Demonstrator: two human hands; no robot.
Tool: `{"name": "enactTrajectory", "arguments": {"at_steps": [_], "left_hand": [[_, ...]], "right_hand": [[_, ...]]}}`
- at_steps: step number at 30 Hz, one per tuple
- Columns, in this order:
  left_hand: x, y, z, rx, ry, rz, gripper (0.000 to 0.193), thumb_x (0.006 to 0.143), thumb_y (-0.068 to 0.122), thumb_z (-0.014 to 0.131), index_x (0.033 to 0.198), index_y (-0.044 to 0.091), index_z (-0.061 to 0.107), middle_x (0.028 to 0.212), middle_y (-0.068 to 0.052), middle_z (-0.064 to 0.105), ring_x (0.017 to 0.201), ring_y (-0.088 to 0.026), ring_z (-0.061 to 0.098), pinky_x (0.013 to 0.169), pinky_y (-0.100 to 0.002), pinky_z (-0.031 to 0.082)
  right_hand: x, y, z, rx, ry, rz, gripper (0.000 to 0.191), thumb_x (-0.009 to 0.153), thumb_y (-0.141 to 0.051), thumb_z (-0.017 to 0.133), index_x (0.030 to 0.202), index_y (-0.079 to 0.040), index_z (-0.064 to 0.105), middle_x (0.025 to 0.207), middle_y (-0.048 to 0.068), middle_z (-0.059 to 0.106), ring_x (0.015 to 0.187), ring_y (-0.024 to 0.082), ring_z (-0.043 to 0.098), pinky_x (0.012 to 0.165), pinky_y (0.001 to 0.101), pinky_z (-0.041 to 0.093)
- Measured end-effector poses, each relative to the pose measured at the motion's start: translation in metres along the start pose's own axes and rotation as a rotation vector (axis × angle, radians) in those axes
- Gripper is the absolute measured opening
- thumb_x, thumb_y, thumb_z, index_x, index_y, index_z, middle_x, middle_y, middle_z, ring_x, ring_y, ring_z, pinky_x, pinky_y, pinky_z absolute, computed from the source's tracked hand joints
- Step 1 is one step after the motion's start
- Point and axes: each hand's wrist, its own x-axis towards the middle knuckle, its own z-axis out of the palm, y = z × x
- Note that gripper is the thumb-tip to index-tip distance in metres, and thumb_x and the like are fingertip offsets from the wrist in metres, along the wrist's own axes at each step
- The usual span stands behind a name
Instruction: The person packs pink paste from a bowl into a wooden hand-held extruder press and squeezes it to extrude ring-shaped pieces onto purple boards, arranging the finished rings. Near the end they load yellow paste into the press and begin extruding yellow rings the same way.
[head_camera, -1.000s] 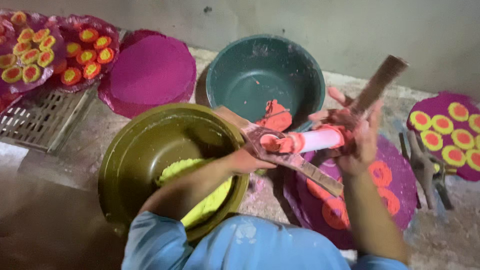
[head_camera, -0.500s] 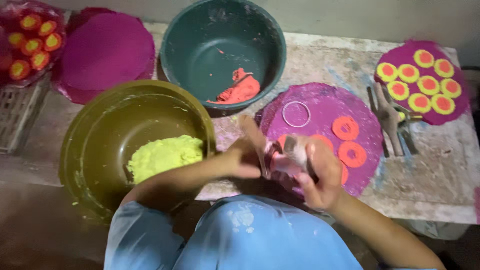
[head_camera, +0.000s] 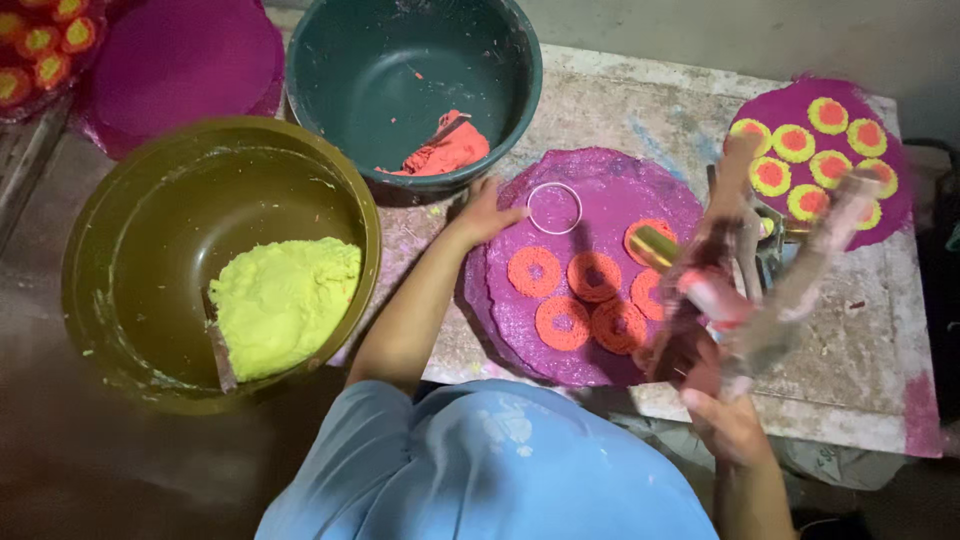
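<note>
At 3 o'clock: right hand (head_camera: 722, 415) clamped around blurred wooden press (head_camera: 760, 270); left hand (head_camera: 487, 212) flat, fingers spread, holding nothing, on purple mat (head_camera: 600, 190) by ring (head_camera: 554, 207).

You are looking down at a worn stone counter (head_camera: 880, 330) with pale, scratched patches and a pink stain at its corner. A plain grey wall (head_camera: 740, 35) is standing behind it. The dark floor (head_camera: 90, 470) is lying in shadow below.

Two bowls stand side by side, an olive bowl (head_camera: 120, 300) and a dark green bowl (head_camera: 400, 60). Six orange dough rings (head_camera: 562, 322) lie on the nearest purple mat (head_camera: 600, 180).
</note>
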Motion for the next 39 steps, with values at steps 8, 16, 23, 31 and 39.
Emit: {"name": "enactTrajectory", "arguments": {"at_steps": [8, 16, 23, 31, 39], "left_hand": [[-0.05, -0.053, 0.068, -0.748, 0.333, -0.348, 0.07, 0.091, 0.017, 0.067, 0.152, 0.004, 0.036, 0.152, -0.016, 0.05, 0.137, -0.028, 0.049, 0.114, -0.042, 0.039], [-0.151, -0.013, 0.06, 0.412, 0.345, 0.156, 0.067, 0.08, 0.024, 0.079, 0.143, 0.018, 0.057, 0.152, -0.026, 0.028, 0.14, -0.05, 0.019, 0.112, -0.068, 0.016], [-0.151, -0.006, 0.064, 0.528, 0.18, 0.241, 0.03, 0.085, 0.018, 0.075, 0.114, 0.023, 0.074, 0.153, -0.01, 0.042, 0.145, -0.039, 0.031, 0.117, -0.068, 0.015], [-0.134, -0.007, 0.056, 0.416, 0.167, 0.299, 0.062, 0.093, 0.025, 0.071, 0.15, 0.012, 0.051, 0.159, -0.017, 0.038, 0.146, -0.038, 0.033, 0.118, -0.066, 0.018], [-0.058, 0.022, 0.016, -1.77, -0.702, 0.408, 0.067, 0.1, 0.05, 0.055, 0.159, 0.018, 0.047, 0.162, -0.018, 0.044, 0.155, -0.033, 0.037, 0.133, -0.046, 0.028]], "right_hand": [[-0.014, -0.001, -0.008, 0.118, 0.134, -0.037, 0.081, 0.084, -0.024, 0.073, 0.151, 0.004, 0.039, 0.139, 0.022, 0.052, 0.129, 0.038, 0.053, 0.111, 0.0545, 0.039], [-0.004, 0.004, 0.003, 0.107, 0.108, -0.034, 0.071, 0.09, -0.02, 0.072, 0.149, 0.003, 0.042, 0.137, 0.021, 0.053, 0.127, 0.035, 0.053, 0.113, 0.0524, 0.041], [0.006, 0.004, 0.016, 0.097, 0.095, -0.02, 0.072, 0.088, -0.021, 0.073, 0.148, 0.002, 0.041, 0.134, 0.02, 0.054, 0.127, 0.034, 0.054, 0.113, 0.0497, 0.042], [0.015, 0.001, 0.009, -0.081, -0.07, 0.068, 0.065, 0.095, -0.044, 0.07, 0.135, 0.002, 0.046, 0.122, 0.019, 0.058, 0.112, 0.028, 0.056, 0.101, 0.0425, 0.046], [0.051, -0.001, 0.019, 0.138, -0.543, 0.707, 0.108, 0.09, -0.086, 0.041, 0.15, 0.003, 0.045, 0.128, 0.026, 0.066, 0.119, 0.037, 0.063, 0.102, 0.0465, 0.047]]}}
